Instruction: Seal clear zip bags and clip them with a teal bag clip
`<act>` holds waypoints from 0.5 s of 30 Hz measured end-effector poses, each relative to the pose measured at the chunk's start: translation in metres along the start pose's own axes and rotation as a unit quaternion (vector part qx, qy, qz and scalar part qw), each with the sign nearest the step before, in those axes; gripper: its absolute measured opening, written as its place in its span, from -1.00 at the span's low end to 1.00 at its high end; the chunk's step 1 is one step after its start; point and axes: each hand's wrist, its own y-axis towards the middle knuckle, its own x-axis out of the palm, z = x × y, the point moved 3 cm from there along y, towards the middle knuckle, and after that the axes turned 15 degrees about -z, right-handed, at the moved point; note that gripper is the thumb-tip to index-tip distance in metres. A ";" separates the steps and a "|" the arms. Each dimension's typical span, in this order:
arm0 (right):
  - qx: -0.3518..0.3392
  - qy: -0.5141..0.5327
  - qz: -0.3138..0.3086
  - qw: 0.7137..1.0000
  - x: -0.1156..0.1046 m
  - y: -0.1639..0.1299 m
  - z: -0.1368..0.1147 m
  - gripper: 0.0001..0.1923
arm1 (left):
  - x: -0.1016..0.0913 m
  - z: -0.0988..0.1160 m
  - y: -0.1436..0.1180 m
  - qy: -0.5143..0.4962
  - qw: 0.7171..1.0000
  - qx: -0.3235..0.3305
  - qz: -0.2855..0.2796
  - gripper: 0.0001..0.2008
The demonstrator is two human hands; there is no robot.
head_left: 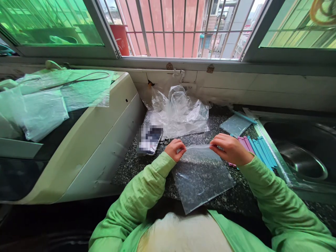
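1. A clear zip bag point(201, 176) is laid flat on the speckled desk point(131, 162) at frame centre; its top edge is pinched at both ends, apparently so the seal strip is kept taut.
2. Left hand point(174, 149): grip narrow, closed on the bag's top left corner.
3. Right hand point(229, 148): grip narrow, closed on the top right corner.
4. Pink and blue sealing clips point(258, 150) are lined up just right of the right hand, within reach.
5. A second small bag point(236, 124) and crumpled plastic point(178, 112) are left behind, upper centre.
6. A phone point(149, 140) is lying left of the left hand; a sink point(301, 154) is at the right edge. The bag is not obstructed.
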 end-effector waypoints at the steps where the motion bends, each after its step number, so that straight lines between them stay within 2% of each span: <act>1: 0.000 0.003 0.002 1.000 0.000 0.000 0.000 -0.79 | 0.000 0.000 0.000 0.001 1.000 -0.002 -0.002 -0.87; 15: 0.005 -0.004 0.005 1.000 0.000 0.000 0.000 -0.79 | 0.000 0.000 0.000 0.009 1.000 -0.015 -0.017 -0.86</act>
